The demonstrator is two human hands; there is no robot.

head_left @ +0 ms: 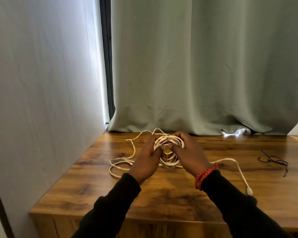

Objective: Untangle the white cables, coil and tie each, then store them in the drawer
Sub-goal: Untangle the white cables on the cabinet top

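Presently, left hand [147, 158] and right hand [189, 154] each curl their fingers round one bundle of white cables [169, 140] held between them above the wooden tabletop [162, 194]. Loose loops trail left of the fingers; a connector end [249, 191] lies well to their right, dark ties [273, 160] farther right.

Loose white cable loops [120, 166] crowd my left; a cable end [243, 176] and dark ties [275, 161] clutter my right; wall [41, 100] hems left, curtain [205, 66] behind.
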